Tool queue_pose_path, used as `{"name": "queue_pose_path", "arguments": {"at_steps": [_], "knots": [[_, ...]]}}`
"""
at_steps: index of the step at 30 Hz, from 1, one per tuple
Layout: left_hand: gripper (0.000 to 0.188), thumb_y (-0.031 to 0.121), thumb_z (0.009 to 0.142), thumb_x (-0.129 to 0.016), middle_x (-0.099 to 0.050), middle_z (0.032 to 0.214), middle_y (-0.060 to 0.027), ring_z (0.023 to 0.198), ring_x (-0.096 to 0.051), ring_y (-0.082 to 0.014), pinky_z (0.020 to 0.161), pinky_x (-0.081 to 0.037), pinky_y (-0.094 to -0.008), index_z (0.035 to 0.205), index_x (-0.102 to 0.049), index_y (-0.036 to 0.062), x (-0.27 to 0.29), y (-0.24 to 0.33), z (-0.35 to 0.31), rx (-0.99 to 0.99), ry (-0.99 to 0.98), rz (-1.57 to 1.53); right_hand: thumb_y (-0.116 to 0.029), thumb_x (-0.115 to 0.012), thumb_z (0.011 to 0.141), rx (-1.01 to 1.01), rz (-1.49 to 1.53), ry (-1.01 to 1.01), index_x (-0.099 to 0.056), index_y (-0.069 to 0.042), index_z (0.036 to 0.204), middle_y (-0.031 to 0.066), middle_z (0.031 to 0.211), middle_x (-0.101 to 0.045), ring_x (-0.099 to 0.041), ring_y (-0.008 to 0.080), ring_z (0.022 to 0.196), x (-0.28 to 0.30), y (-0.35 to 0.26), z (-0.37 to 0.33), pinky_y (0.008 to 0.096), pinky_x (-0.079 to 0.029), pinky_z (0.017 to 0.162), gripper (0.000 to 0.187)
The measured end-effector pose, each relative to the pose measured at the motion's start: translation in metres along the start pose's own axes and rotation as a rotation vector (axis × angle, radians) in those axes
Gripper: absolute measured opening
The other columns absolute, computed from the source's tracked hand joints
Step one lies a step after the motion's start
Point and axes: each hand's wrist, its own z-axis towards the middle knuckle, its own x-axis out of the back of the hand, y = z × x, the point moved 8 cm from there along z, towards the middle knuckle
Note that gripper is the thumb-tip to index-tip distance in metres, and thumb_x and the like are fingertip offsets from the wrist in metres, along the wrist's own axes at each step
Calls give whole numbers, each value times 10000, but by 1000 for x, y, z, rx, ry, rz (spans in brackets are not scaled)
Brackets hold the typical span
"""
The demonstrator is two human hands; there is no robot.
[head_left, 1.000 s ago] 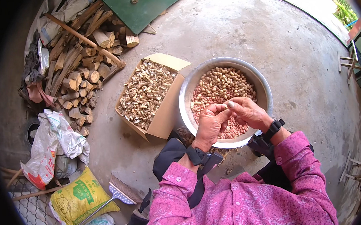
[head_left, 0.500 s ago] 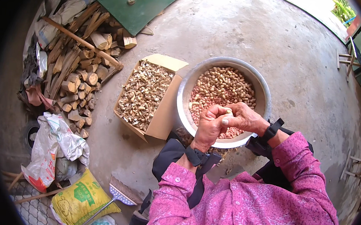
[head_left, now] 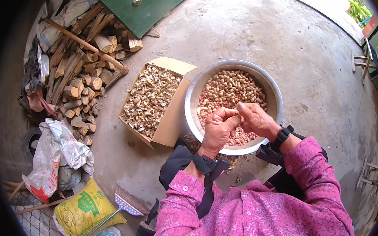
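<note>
Over a wide metal basin (head_left: pixel 190 105) both of my hands meet, fingertip to fingertip. Unshelled peanuts (head_left: pixel 237 84) fill its far side, while pinkish shelled kernels (head_left: pixel 241 137) cover the near part. Pinched in my left hand (head_left: pixel 216 131) is a peanut, mostly hidden by the fingers. My right hand (head_left: pixel 259 121) touches the left one, its fingers curled and its thumb lifted; whatever lies inside them is hidden. Left of the basin, an open cardboard box (head_left: pixel 171 117) holds a heap of broken peanut shells (head_left: pixel 152 98).
Stacked firewood (head_left: pixel 82 75) lies at the far left, under a green panel (head_left: pixel 135 4). Nearer are a white woven sack (head_left: pixel 59 153), a yellow bag (head_left: pixel 86 207) and a broom (head_left: pixel 128 203). Small stools (head_left: pixel 366 62) stand at the right on the concrete floor (head_left: pixel 319 79).
My right thumb has lifted from the left thumb, and the right hand has turned slightly. The left hand stays almost in place, still pinched. Basin and box have not moved.
</note>
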Motion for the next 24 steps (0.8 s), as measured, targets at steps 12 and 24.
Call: {"name": "queue_pose_path", "arguments": {"at_steps": [12,24], "knots": [[72,44,840,-601,-611,752,12,536,-437,13,470,-355,-146,893,-619,-1,1,1,-1,48,-22,134,-380,-488,919,-247,404,-167,-583,-41,1046,-80,548,-335,-278,39,434,-15,22,-1,220,-201,375,374],[92,78,846,-606,-578,644,4,460,-464,-28,401,-347,-151,910,-636,20,13,-15,1,148,26,-71,-319,-504,923,-278,598,-165,-518,-133,805,-84,570,-285,-248,36,452,-21,25,-6,197,-170,396,221]]}}
